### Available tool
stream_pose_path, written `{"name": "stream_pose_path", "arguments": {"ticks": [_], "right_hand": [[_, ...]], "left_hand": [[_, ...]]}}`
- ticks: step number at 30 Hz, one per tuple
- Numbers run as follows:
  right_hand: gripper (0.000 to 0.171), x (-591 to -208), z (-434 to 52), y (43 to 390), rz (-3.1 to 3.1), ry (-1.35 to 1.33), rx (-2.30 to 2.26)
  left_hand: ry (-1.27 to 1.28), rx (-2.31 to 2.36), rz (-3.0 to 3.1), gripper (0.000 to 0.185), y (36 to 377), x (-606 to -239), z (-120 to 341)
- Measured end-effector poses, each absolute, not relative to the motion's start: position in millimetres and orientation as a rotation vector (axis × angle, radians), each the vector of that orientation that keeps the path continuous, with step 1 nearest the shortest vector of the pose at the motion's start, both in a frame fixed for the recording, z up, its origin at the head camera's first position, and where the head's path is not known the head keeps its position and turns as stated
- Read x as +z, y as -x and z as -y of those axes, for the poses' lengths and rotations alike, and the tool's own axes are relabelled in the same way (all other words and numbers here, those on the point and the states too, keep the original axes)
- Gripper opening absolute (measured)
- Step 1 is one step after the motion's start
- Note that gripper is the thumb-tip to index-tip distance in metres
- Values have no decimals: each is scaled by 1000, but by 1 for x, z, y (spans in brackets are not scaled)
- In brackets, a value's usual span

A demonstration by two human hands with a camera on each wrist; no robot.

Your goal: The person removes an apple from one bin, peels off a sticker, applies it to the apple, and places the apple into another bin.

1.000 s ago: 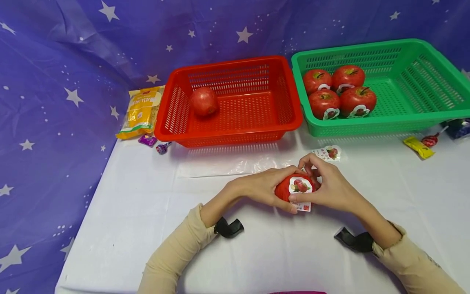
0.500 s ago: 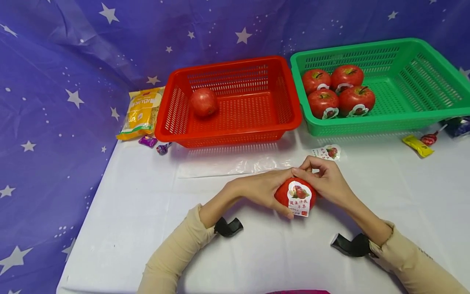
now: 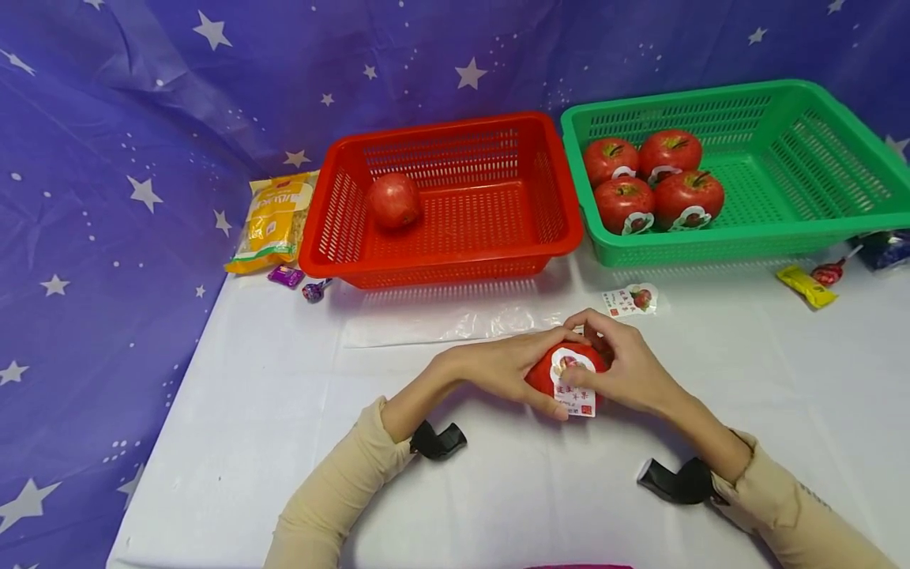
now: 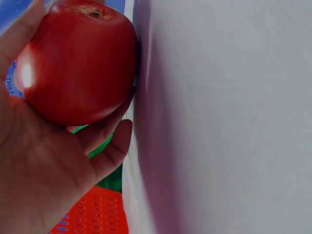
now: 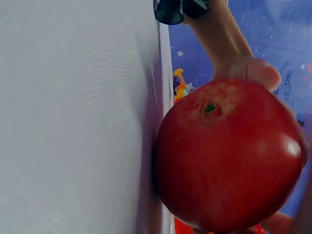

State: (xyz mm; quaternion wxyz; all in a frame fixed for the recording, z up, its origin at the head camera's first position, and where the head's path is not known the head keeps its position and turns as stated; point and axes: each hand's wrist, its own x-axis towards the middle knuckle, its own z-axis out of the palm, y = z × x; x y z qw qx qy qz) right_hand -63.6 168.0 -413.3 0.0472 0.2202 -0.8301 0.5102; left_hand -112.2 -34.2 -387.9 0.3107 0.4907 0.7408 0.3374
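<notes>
A red apple point(image 3: 538, 379) sits on the white table between both hands in the head view. A white label point(image 3: 579, 401) with a fruit picture and red characters is on its near side, its lower end reaching down below the apple. My left hand point(image 3: 506, 367) holds the apple from the left, fingers over the top and thumb low. My right hand point(image 3: 633, 368) holds it from the right, thumb pressed on the label and fingers bent behind. Both wrist views show the apple point(image 4: 80, 63) close up, beside the tablecloth; the label is out of sight there.
A red basket point(image 3: 441, 261) with one apple point(image 3: 394, 201) stands behind. To its right, a green basket point(image 3: 711, 251) holds several labelled apples. Another label point(image 3: 631, 300) and a clear plastic strip point(image 3: 455, 325) lie before them. Candies point(image 3: 806, 286) and a yellow snack bag point(image 3: 273, 220) flank the baskets.
My right thumb has gone from the label to the top of the apple and back onto the label. The apple has shifted slightly left, while my left hand keeps its hold.
</notes>
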Motion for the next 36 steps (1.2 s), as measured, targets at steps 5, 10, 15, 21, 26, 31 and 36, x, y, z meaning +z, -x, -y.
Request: {"name": "stream_pose_path", "arguments": {"ticks": [5, 10, 15, 21, 26, 31, 36], "right_hand": [[22, -417, -164, 63, 2484, -676, 1377], [24, -418, -166, 64, 2454, -688, 1489], [65, -416, -175, 67, 2666, -839, 1474], [104, -416, -177, 66, 2824, -891, 1310], [107, -417, -179, 68, 2791, -1043, 1753], [109, -403, -182, 67, 2934, -937, 1875], [118, -367, -191, 56, 3329, -952, 895]], "left_hand": [[-1222, 946, -1984, 68, 110, -389, 35], [-1166, 890, -2179, 57, 102, -389, 31], [-1147, 890, -2274, 37, 97, -393, 28], [-1211, 952, -2381, 31, 98, -399, 26], [-1304, 908, -2498, 31, 100, -401, 19], [-1572, 481, -2759, 23, 108, -378, 13], [-1626, 392, -2865, 13, 130, -341, 6]]}}
